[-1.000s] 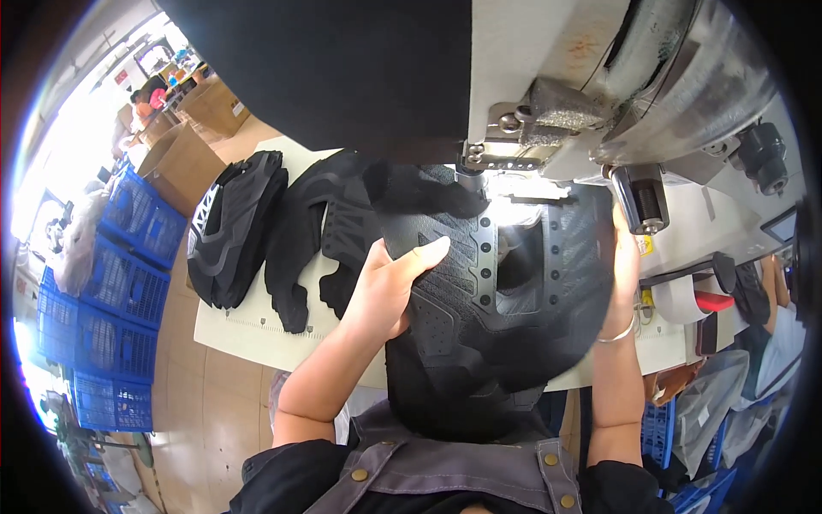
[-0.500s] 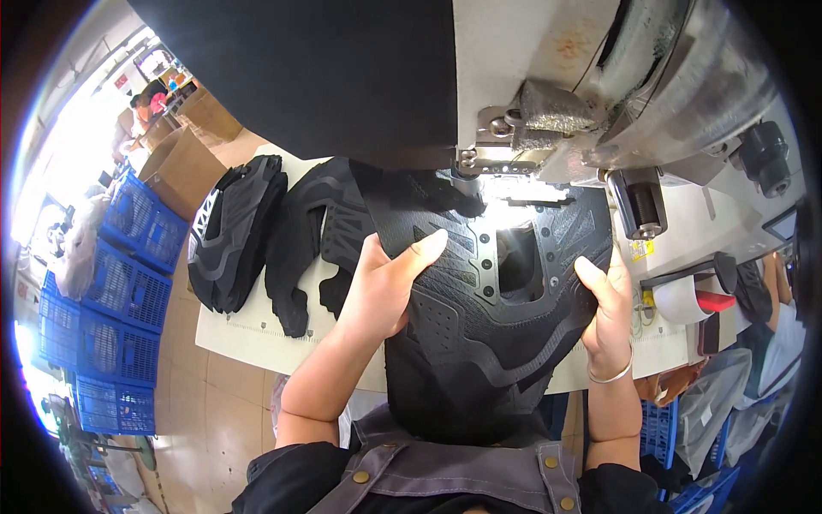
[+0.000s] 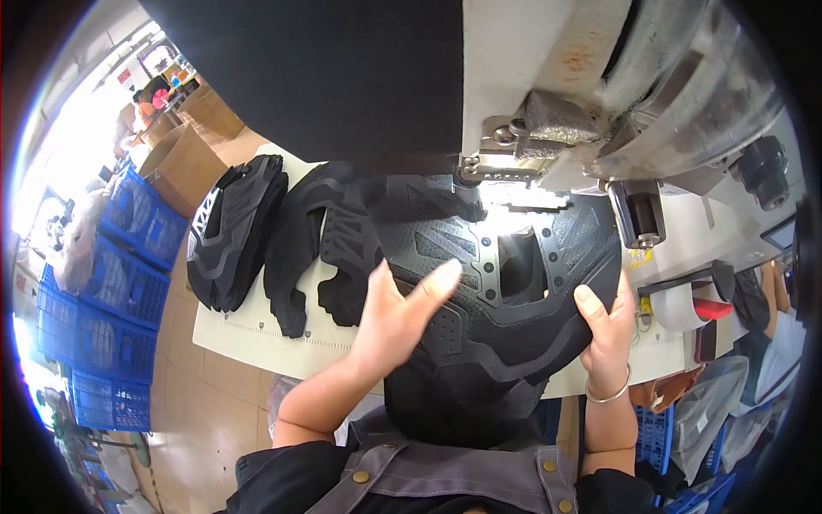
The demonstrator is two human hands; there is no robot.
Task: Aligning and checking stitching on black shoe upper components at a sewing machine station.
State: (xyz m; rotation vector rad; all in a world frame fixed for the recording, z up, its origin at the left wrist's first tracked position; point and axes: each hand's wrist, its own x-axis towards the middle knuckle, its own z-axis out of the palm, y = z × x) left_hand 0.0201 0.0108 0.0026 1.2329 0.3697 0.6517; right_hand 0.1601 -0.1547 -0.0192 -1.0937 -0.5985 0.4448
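A large black shoe-upper piece [image 3: 505, 291] with raised panels and punched holes lies on the white sewing table [image 3: 257, 338], under the head of a sewing machine [image 3: 548, 146]. My left hand [image 3: 398, 313] rests flat on its left part, fingers pointing toward the needle area. My right hand [image 3: 604, 330] grips the piece's right edge, thumb on top, a bangle on the wrist. The piece's near end hangs over the table edge toward my body.
Two stacks of black upper pieces [image 3: 235, 231] [image 3: 321, 244] lie on the table's left. Blue plastic crates [image 3: 103, 291] and cardboard boxes [image 3: 184, 158] stand on the floor at left. A tape roll [image 3: 685, 304] and small items sit at right.
My right hand has slid down the piece's right edge toward me. The upper has turned slightly under the machine. My left hand has shifted a little and its fingers have spread.
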